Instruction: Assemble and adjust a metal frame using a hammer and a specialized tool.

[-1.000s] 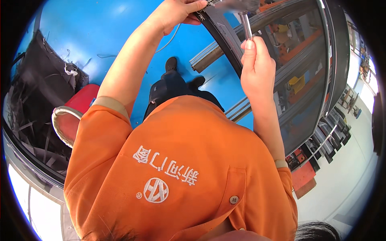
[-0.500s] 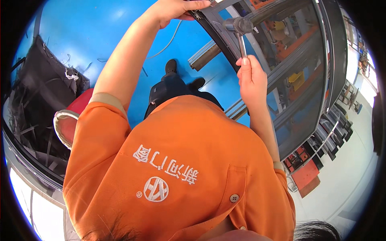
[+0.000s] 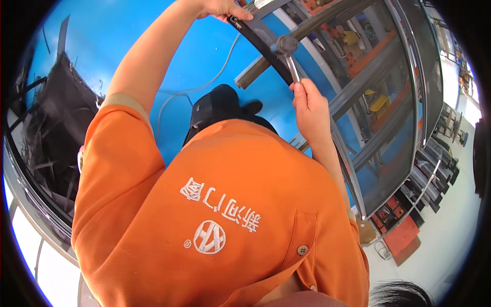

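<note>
My right hand (image 3: 312, 112) is closed round the metal handle of a hammer (image 3: 285, 46) with a thick, dark grey cylindrical head. The hammer head is over the near dark edge of a large glazed window frame (image 3: 266, 49); I cannot tell whether it touches. At the top of the view, my left hand (image 3: 222, 7) grips the frame's far left corner, thumb on the upper face and fingers at the outer edge. Part of that hand is cut off by the picture's rim.
Under the glass show orange beams and yellow parts (image 3: 379, 102). A grey profile end (image 3: 250, 73) juts out below the frame, above the blue floor (image 3: 153, 30) with a loose cable (image 3: 225, 64). A black bin of scraps (image 3: 56, 123) stands left; dark profiles (image 3: 429, 169) lie right.
Both hands and the hammer appear a little further left, and the view has shifted. My body has turned slightly. The left hand stays on the frame corner; the right keeps the hammer.
</note>
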A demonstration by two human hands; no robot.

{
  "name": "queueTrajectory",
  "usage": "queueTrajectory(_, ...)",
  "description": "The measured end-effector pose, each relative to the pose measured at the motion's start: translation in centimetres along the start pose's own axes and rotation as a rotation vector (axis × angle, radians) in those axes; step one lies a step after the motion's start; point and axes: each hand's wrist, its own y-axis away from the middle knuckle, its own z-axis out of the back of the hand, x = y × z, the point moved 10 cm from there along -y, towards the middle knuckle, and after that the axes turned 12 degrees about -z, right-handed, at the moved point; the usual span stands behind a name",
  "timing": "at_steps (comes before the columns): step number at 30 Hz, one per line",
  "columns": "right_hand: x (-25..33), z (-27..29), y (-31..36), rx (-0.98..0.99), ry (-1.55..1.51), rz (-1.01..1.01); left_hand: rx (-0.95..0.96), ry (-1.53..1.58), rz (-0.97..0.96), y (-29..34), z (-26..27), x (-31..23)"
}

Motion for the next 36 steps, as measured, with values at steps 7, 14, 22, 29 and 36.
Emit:
queueTrajectory(7,1.7,-1.6,0.1,-0.046,-0.070,-0.081,0.082,-0.217,-0.019,-0.7,-0.6,-3.0)
queueTrajectory(14,3.2,-4.9,0.2,-0.122,-0.166,-0.267,0.288,-0.189,0.045,-1.3,-2.3,-3.8)
queueTrajectory(22,4.0,-6.3,0.9,-0.203,-0.168,-0.420,0.168,-0.310,-0.006,-1.6,-1.2,-3.3)
queueTrajectory(29,4.2,-7.1,0.8,-0.243,-0.093,-0.452,0.228,0.054,0.109,-2.3,-3.0,-2.1)
queueTrajectory(36,6.5,-5.5,1.7,-0.362,-0.260,-0.274,0.233,0.034,0.115,-2.5,-2.9,-2.1)
